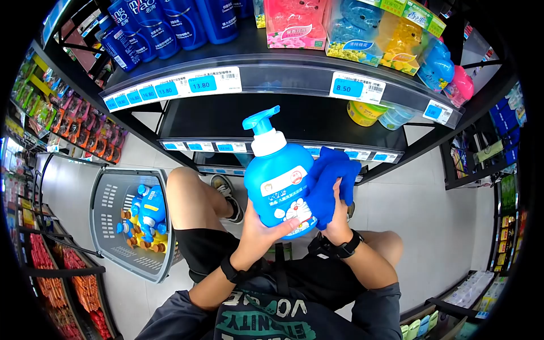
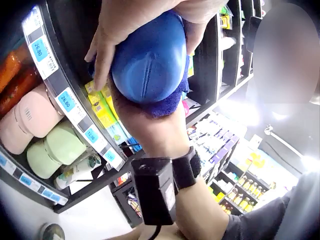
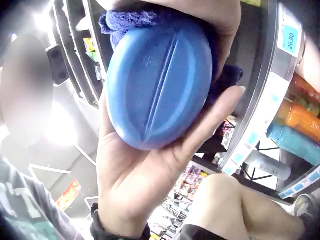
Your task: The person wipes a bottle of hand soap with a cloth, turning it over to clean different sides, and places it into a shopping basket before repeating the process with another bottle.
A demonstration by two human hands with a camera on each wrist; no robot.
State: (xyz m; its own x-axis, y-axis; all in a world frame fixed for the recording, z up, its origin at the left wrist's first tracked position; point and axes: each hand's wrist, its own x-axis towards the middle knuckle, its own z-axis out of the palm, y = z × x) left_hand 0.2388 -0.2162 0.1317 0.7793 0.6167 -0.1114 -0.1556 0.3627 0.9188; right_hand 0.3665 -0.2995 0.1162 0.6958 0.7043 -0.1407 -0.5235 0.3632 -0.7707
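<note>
A blue pump bottle (image 1: pixel 277 187) with a white collar and a cartoon cat label stands roughly upright between the hands. My left hand (image 1: pixel 258 235) grips its lower left side, thumb across the front. On the bottle's right side, my right hand (image 1: pixel 338 221) holds a dark blue cloth (image 1: pixel 334 175) against it. The left wrist view shows the bottle's base (image 2: pixel 149 65) with the cloth (image 2: pixel 167 107) behind it. In the right wrist view, the left palm (image 3: pixel 142 175) lies along the base (image 3: pixel 160 85), and the cloth (image 3: pixel 132 22) is bunched at the top.
Shelves with price tags (image 1: pixel 215 80) rise in front, holding dark blue bottles (image 1: pixel 218 20) and boxed colourful items (image 1: pixel 294 25). A grey basket (image 1: pixel 105 215) on the floor at left holds several blue and yellow bottles (image 1: pixel 152 207). The person's knees flank the bottle.
</note>
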